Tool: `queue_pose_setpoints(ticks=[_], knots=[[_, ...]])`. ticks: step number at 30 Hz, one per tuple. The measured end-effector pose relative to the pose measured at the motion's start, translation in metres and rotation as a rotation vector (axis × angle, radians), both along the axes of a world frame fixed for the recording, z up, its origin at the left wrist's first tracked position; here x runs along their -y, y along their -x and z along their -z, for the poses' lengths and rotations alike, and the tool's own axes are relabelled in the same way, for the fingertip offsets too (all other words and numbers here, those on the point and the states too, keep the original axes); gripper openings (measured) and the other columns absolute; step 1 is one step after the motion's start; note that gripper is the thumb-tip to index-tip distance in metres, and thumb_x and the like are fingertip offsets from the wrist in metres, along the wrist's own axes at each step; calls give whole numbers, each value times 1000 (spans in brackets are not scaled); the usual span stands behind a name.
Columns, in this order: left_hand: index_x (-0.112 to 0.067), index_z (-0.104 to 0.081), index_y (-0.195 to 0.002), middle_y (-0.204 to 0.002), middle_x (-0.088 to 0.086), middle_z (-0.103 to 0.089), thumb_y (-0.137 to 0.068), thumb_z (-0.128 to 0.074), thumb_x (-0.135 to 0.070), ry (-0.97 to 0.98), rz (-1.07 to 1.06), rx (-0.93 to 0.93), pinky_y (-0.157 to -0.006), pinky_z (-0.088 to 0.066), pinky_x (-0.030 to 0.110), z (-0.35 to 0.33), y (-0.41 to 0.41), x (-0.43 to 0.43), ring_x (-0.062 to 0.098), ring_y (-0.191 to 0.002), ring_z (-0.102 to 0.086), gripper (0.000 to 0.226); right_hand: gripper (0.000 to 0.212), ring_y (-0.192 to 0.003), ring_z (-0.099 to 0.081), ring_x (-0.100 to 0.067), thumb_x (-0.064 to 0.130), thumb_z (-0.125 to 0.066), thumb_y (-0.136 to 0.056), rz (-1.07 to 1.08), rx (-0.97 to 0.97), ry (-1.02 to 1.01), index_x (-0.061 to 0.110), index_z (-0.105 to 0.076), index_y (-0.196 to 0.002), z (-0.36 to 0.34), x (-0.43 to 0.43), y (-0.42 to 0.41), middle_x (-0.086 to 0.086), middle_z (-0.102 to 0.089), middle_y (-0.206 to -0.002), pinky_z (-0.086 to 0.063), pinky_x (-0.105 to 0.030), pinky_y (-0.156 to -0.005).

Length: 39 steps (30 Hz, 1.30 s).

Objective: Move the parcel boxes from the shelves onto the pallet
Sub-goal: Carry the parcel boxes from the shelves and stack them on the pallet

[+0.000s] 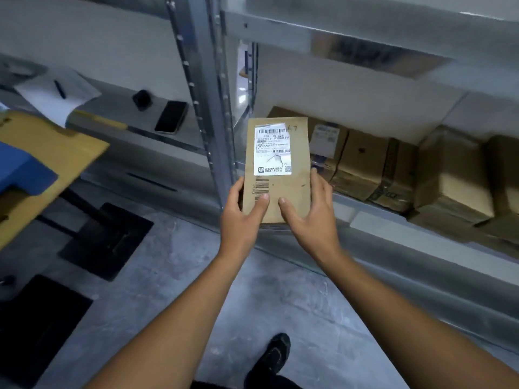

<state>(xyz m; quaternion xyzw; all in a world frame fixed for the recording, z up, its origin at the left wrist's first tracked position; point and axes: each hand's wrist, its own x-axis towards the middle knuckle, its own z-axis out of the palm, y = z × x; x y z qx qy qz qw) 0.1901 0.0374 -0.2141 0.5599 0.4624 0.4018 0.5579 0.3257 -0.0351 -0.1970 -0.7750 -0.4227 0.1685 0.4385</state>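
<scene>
A warehouse storeroom: metal shelving [213, 88] stacked with labelled cardboard parcels [365, 161], bare concrete floor [275, 290].

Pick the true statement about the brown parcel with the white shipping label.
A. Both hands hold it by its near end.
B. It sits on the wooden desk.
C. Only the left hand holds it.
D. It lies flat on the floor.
A: the left hand and the right hand each grip the near end of the labelled parcel, thumbs on its top face.

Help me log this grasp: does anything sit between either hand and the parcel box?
Nothing visible does: the left hand and right hand both grip the parcel box directly by its near end.
</scene>
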Motion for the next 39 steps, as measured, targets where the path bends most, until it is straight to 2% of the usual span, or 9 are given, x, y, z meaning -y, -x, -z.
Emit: queue_pose_setpoints(ticks=[6,10,18,23,28,31,35,37,39], knots=[[-38,-56,-140,-119,-31,-68,-92,-75,-40,-36,-120,-5,-82,-51,8,1,119,-15,-8,-112,-64,52,86,-139,-48,-10,42,-72,-96,-164,-43,-6,29,-24,-165,-6,-35,110,5,-47,-158,-46,-40,-114],[-39,-55,-142,-121,-29,-69,-92,-76,-39,-25,-228,6,-90,-53,18,-2,215,-28,-8,-112,-64,54,83,-144,-48,-17,39,-72,-97,-270,-84,-7,26,-25,-165,-13,-62,202,4,-46,-161,-45,-50,-116],[-38,-52,-145,-124,-23,-68,-94,-74,-39,-27,-481,-17,-101,-55,32,-4,406,-46,-8,-112,-63,55,86,-147,-44,-15,39,-72,-97,-527,-54,-21,24,-23,-166,-16,-119,388,4,-43,-164,-41,-46,-120],[-36,-53,-143,-123,-21,-70,-95,-74,-37,-11,-632,-30,-95,-56,28,-7,507,-55,-4,-111,-66,52,85,-124,-46,23,43,-72,-96,-692,-88,-25,34,-23,-165,-12,-151,488,44,-41,-140,-39,-4,-98],[-43,-53,-136,-113,-34,-68,-94,-73,-39,15,-797,-38,-77,-51,7,-4,588,-67,-13,-103,-65,47,85,-134,-49,10,44,-73,-93,-845,-171,11,36,-26,-164,-8,-189,574,39,-47,-143,-47,-30,-113],[-44,-52,-136,-110,-40,-65,-94,-73,-40,38,-892,-55,-79,-51,14,1,633,-79,-15,-101,-64,47,83,-122,-47,25,46,-71,-92,-945,-181,22,41,-26,-161,0,-216,624,60,-43,-124,-43,-8,-101],[-43,-51,-138,-113,-33,-68,-94,-73,-42,64,-980,-84,-78,-50,9,12,694,-109,-13,-103,-64,50,85,-119,-40,33,47,-72,-94,-1048,-206,36,33,-25,-164,16,-261,691,58,-34,-126,-36,5,-92],[-42,-51,-138,-112,-38,-66,-94,-74,-41,74,-1017,-91,-76,-51,6,18,723,-128,-14,-104,-64,49,88,-124,-42,27,45,-72,-96,-1094,-212,57,28,-23,-166,23,-286,723,49,-37,-139,-38,-2,-102],[-42,-51,-139,-113,-40,-65,-94,-73,-43,101,-1049,-97,-79,-52,10,21,749,-148,-13,-105,-65,50,91,-138,-45,6,46,-72,-96,-1133,-218,109,28,-18,-167,26,-310,752,25,-42,-157,-43,-26,-116]])
